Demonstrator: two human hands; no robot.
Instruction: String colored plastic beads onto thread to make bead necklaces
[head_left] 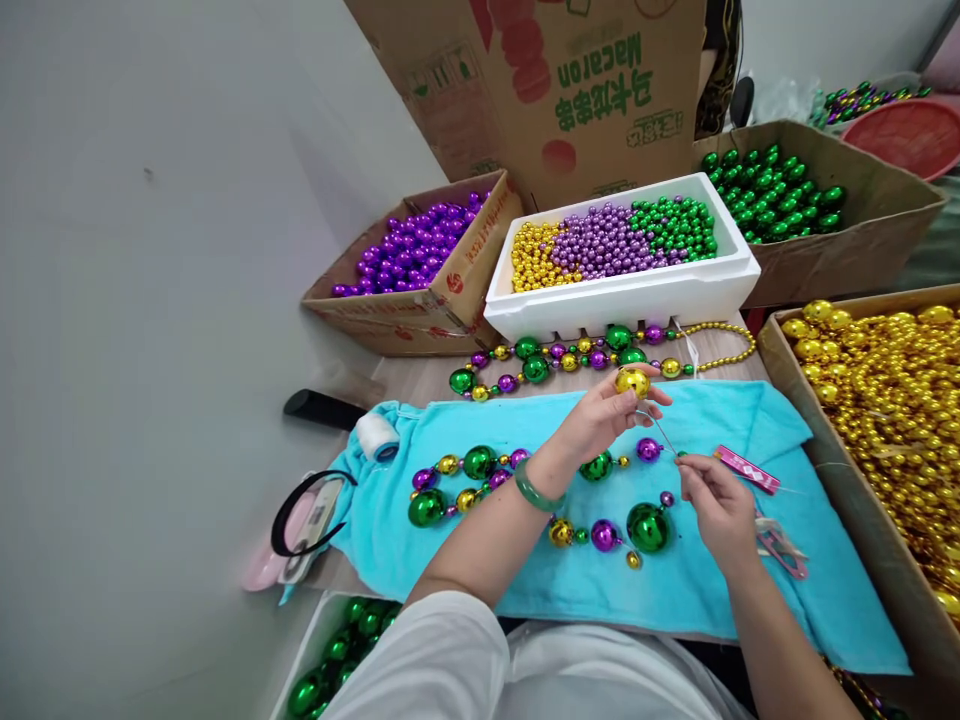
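Note:
My left hand (611,412), a green bangle (538,488) at its wrist, has a large gold bead (632,382) between thumb and fingers. Closed in a pinch, my right hand (716,505) grips a thin needle (664,437) that slants up toward the gold bead. A tiny green spot shows at its fingertips; whether it is a bead I cannot tell. Below both hands, a partly strung bead necklace (480,463) of green, purple and gold lies on a turquoise towel (480,570). My left forearm hides part of it. A purple bead (649,449) lies between the hands.
A finished-looking necklace (535,369) lies behind the towel, before a white foam box (622,290) of small beads. Cartons of purple beads (424,245), green beads (776,195) and gold beads (885,400) surround it. Thread spool (376,437), pink packet (748,469) and pink-handled scissors (784,550) rest on the towel.

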